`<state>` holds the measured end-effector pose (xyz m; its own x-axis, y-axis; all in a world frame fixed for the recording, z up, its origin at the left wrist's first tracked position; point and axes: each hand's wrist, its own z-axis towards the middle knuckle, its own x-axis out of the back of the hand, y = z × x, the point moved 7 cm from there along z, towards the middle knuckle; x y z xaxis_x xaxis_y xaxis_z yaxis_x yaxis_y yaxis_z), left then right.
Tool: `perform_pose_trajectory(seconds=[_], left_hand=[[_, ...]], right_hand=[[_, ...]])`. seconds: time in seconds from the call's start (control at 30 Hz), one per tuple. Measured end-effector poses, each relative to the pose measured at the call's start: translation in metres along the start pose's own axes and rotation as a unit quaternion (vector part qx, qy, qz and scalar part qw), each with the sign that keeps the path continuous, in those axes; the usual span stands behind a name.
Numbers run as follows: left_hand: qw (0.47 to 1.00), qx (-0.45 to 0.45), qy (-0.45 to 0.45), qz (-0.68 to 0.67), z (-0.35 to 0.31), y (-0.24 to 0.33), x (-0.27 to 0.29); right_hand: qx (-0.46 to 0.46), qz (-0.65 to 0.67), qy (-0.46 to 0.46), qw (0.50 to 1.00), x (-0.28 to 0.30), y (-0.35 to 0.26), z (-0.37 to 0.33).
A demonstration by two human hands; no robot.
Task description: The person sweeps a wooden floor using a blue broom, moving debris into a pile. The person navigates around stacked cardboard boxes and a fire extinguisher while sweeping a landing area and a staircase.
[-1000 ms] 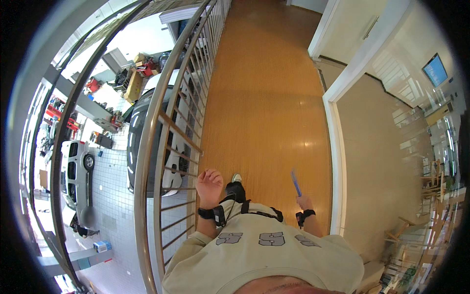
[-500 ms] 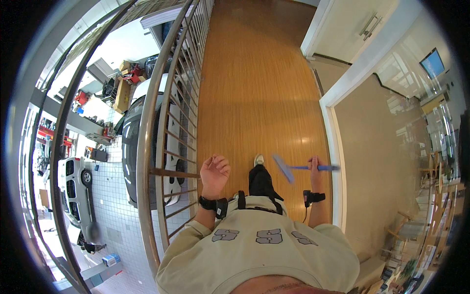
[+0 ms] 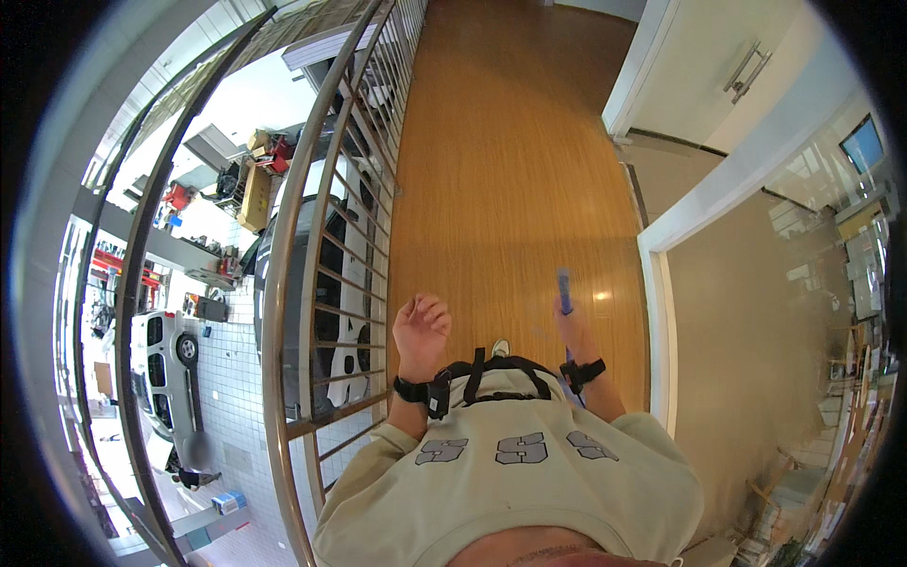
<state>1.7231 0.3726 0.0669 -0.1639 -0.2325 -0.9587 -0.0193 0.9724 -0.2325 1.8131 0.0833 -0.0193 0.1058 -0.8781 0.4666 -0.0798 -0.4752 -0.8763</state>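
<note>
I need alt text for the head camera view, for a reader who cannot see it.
Seen from above, a person on a wooden floor holds a thin blue stick in the right hand, while the empty left hand hangs with fingers curled. A metal railing runs along their left, with parked cars below.

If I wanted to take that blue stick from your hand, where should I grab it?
Probably by the free far end of the blue stick. The right hand is wrapped round its near end, and the rest pokes out forward over the wooden floor, so come from the front. The left hand is open and holds nothing, beside the metal railing.
</note>
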Motion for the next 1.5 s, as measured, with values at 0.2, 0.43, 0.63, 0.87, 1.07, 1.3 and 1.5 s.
perform_pose_trajectory(seconds=[0.2,0.43,0.63,0.87,1.07,1.3,1.5], left_hand=[[0.999,-0.009,0.04,0.006,0.065,0.0,0.009],[0.998,0.04,0.038,-0.04,0.175,0.014,0.007],[0.995,0.056,0.057,-0.055,0.292,0.046,-0.019],[0.995,0.082,0.023,0.044,0.427,0.087,-0.096],[0.993,0.093,0.052,0.056,0.499,0.106,-0.109],[0.989,0.094,0.11,0.015,0.583,0.112,-0.087],[0.99,0.071,0.11,0.051,0.715,0.118,-0.131]], right_hand=[[-0.123,-0.065,-0.056,0.989,0.012,0.02,0.039],[-0.141,-0.066,-0.019,0.988,0.016,0.008,0.139],[-0.087,-0.028,0.054,0.994,0.004,-0.017,0.256],[0.048,0.077,0.078,0.993,-0.019,-0.087,0.389],[-0.108,-0.02,0.046,0.993,-0.038,-0.077,0.436],[-0.213,-0.065,0.053,0.974,-0.033,-0.03,0.519],[-0.159,-0.022,0.128,0.979,-0.013,-0.039,0.644]])
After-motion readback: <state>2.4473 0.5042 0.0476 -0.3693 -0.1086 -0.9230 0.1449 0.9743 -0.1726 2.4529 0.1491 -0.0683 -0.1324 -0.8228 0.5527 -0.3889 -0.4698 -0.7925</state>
